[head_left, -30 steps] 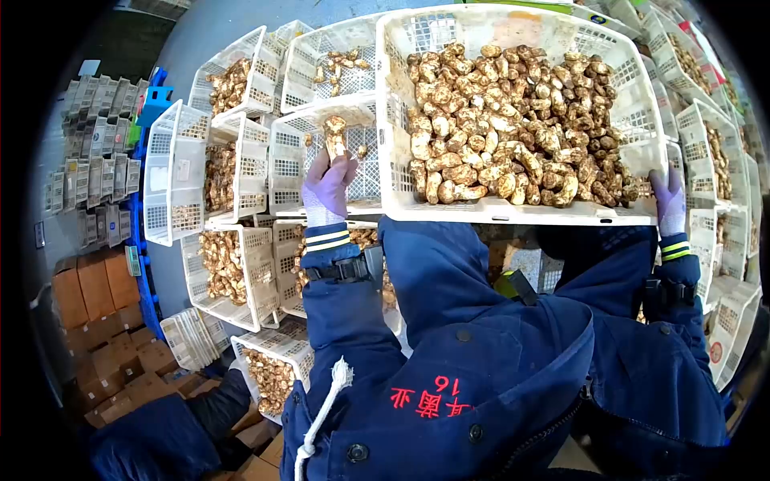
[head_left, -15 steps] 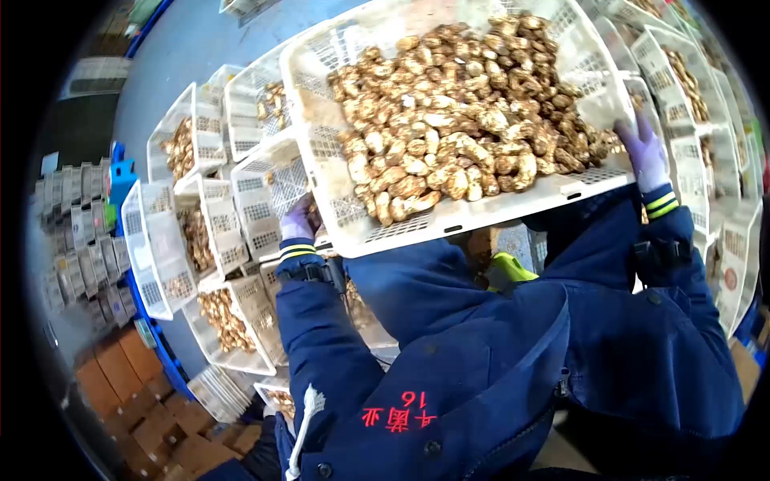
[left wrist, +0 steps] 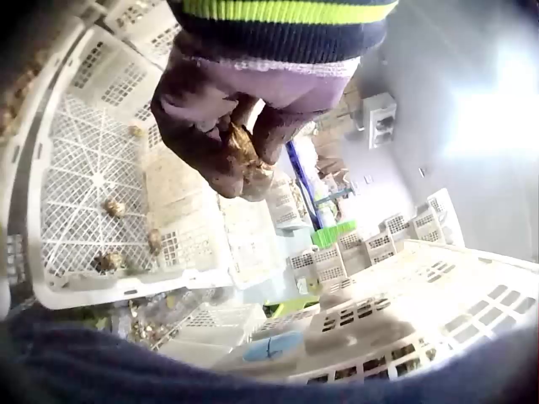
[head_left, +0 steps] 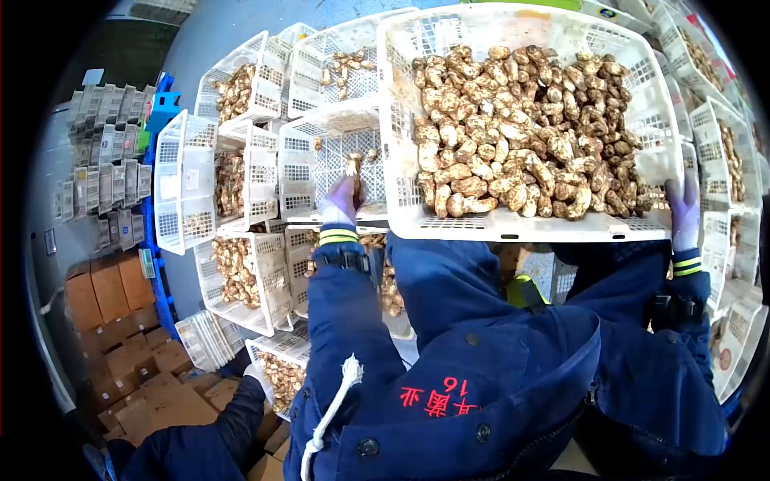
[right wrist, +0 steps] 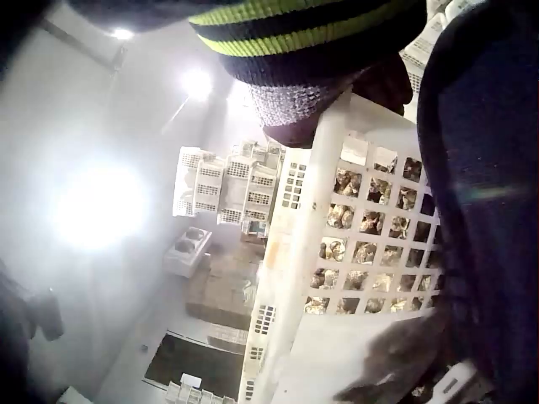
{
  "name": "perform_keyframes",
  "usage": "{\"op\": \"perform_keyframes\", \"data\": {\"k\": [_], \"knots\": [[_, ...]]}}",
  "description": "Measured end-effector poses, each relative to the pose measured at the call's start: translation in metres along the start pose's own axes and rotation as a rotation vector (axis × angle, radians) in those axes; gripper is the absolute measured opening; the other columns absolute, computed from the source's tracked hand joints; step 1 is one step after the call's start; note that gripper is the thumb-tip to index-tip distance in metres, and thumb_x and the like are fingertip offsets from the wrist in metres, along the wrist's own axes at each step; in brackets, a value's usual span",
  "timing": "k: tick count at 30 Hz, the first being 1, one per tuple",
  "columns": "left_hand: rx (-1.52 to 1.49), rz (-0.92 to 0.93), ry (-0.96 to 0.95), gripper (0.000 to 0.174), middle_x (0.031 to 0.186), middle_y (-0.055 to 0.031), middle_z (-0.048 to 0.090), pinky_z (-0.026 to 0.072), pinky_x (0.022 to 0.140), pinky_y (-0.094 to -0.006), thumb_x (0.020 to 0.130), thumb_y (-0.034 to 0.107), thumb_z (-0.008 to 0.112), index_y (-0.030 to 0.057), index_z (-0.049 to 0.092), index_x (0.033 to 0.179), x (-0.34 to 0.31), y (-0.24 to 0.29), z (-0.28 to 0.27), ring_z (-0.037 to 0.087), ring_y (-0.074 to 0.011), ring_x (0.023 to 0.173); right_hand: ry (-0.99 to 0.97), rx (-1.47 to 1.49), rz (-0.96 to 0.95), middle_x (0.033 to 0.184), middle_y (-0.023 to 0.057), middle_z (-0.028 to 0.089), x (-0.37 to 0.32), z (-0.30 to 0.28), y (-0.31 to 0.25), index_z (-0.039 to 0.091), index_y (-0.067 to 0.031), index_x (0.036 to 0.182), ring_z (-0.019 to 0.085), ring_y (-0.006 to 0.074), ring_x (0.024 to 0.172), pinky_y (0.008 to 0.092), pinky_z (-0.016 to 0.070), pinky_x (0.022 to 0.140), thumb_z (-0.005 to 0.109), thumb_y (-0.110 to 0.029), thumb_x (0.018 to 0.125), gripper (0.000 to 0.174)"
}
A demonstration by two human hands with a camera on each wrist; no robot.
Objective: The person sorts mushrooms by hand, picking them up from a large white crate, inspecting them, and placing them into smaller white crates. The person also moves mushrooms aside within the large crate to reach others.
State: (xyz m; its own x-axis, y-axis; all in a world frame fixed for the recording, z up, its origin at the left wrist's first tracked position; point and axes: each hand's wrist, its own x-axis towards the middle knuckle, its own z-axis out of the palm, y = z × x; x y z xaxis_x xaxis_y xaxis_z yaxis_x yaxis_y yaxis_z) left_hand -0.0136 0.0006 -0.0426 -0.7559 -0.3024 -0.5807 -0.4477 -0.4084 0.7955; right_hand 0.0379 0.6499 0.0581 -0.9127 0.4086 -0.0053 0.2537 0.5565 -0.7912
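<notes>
A large white plastic crate (head_left: 513,226) heaped with brown mushrooms (head_left: 521,136) rests against my body. My right hand (head_left: 683,207), in a purple glove, grips the crate's right front corner; in the right wrist view the gloved right hand (right wrist: 313,124) curls over the crate's rim (right wrist: 295,244). My left hand (head_left: 341,200) pinches a single mushroom (head_left: 353,166) above a nearly empty white crate (head_left: 298,172). In the left wrist view the gloved fingers (left wrist: 210,151) hold that mushroom (left wrist: 242,162) over the crate's mesh floor (left wrist: 93,168), where a few small mushrooms lie.
Several white crates of mushrooms (head_left: 233,264) are stacked to the left and along the right edge (head_left: 726,160). Cardboard boxes (head_left: 120,353) lie at the lower left beside a blue pallet (head_left: 160,104). Another person's sleeve (head_left: 216,425) reaches toward a low crate (head_left: 277,373).
The big crate, tilted down to the left half a second ago, is level again. My left hand has come back up over the nearly empty crate, holding a mushroom.
</notes>
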Motion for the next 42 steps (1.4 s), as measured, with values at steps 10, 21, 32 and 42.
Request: {"op": "perform_keyframes", "data": {"k": [10,21,32,42], "knots": [[-0.271,-0.145,0.128,0.041,0.106,-0.0197,0.058,0.0570,0.073,-0.0301,0.099,0.032,0.050,0.0012,0.046,0.125,-0.011,-0.031,-0.066,0.060,-0.0262,0.090,-0.041,-0.015,-0.123,0.112,0.0124,0.058,0.013,-0.010,0.038,0.052,0.0074,0.125,0.057,0.0183,0.100,0.0301,0.0475,0.088,0.059,-0.018,0.094,0.041],[0.228,0.521,0.068,0.066,0.144,-0.0257,0.038,0.0406,0.106,-0.0412,0.100,0.044,0.042,-0.0037,0.029,0.144,-0.062,0.158,-0.013,0.045,-0.0337,0.130,-0.023,0.195,0.026,0.120,0.0170,0.061,-0.007,0.002,-0.001,0.046,0.0065,0.134,0.057,0.0208,0.110,0.0314,0.0438,0.094,0.063,-0.032,0.091,0.060],[1.323,0.716,-1.028,0.041,0.123,-0.0158,0.063,0.0455,0.098,-0.0315,0.088,0.013,0.062,0.0023,0.057,0.128,-0.138,0.093,0.307,0.060,-0.0253,0.114,0.074,-0.126,-0.356,0.121,0.0179,0.059,-0.010,0.006,0.001,0.051,0.0008,0.131,0.061,0.0228,0.099,0.0329,0.0484,0.086,0.063,-0.031,0.090,0.053],[1.763,1.043,-1.067,0.041,0.115,-0.0175,0.063,0.0477,0.092,-0.0373,0.079,0.010,0.068,0.0103,0.063,0.119,-0.082,0.001,0.351,0.060,-0.0336,0.108,-0.043,0.096,-0.093,0.120,0.0213,0.059,-0.011,0.005,-0.016,0.050,0.0008,0.131,0.060,0.0351,0.107,0.0392,0.0483,0.090,0.058,-0.034,0.093,0.052]]}}
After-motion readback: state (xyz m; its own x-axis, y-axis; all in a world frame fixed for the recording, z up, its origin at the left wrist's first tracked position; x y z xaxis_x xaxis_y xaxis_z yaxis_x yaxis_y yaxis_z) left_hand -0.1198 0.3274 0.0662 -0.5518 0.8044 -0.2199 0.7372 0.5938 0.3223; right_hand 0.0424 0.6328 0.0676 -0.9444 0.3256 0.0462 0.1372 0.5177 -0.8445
